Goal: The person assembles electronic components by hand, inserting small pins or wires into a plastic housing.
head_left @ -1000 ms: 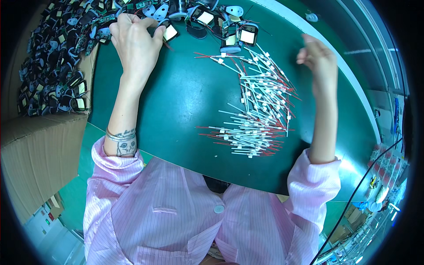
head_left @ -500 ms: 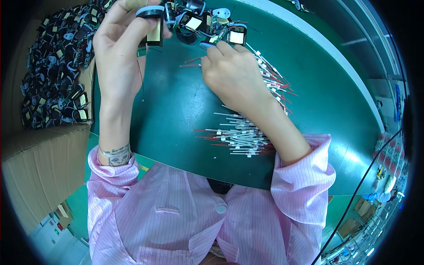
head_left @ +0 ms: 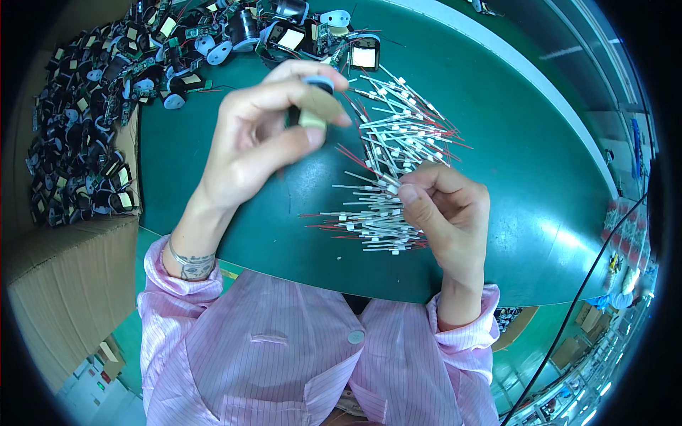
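Observation:
My left hand (head_left: 245, 135) is raised over the table, its fingers curled round a small black electronic part (head_left: 312, 110) with a pale yellow pad and a blue-grey end. Motion blurs it, and my fingers hide some of it. Lower and to the right, my right hand (head_left: 455, 209) has thumb and forefinger pinched on a wire lead (head_left: 383, 177), white-sleeved with red wire ends pointing up and left. Around and beneath those fingertips spreads a pile of similar leads (head_left: 376, 220) with white connectors. More of them (head_left: 405, 128) lie farther off.
The green table (head_left: 526, 177) curves away to the right. Several black parts (head_left: 290, 39) lie along its far edge. On the left, a heap of such parts (head_left: 85, 121) fills a cardboard box (head_left: 78, 284). A black cable (head_left: 575, 305) hangs at the right.
My left hand has moved right and nearer with the black part. My right hand has left the far parts, come nearer and to the right, and taken hold of a wire lead.

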{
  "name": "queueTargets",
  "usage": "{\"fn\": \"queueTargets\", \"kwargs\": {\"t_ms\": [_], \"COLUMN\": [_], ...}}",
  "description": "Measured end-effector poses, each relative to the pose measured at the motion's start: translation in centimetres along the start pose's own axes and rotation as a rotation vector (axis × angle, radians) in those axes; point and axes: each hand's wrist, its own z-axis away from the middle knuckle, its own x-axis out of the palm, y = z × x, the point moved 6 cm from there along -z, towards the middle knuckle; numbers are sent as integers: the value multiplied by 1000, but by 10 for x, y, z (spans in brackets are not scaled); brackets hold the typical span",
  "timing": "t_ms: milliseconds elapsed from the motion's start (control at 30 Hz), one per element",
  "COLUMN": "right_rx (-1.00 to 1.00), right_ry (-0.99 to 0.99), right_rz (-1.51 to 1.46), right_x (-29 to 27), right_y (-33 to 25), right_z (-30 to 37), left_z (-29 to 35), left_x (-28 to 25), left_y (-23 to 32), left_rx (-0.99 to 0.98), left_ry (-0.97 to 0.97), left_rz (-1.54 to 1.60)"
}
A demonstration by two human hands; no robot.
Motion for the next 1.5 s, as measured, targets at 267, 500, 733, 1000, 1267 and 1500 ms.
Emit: {"fn": "queueTargets", "kwargs": {"t_ms": [267, 500, 733, 1000, 1267, 1500], "right_rx": [47, 151, 166, 82, 91, 264], "right_ry": [-18, -56, -62, 37, 35, -33], "right_rz": [26, -165, -94, 180, 147, -329], "right_x": [-4, -9, -2, -2, -3, -12], "right_y": [3, 12, 14, 8, 11, 16], "right_z": [-1, -1, 2, 2, 5, 2], "left_z": [8, 9, 6, 11, 11, 10], "left_x": [-2, -6, 8, 34, 38, 25], "left_y": [-17, -24, -4, -1, -1, -4], "left_rx": [-165, -186, -151, -33, 16, -102], "left_ry": [259, 223, 114, -108, -186, -73], "left_rz": [346, 651, -8, -399, -470, -273]}}
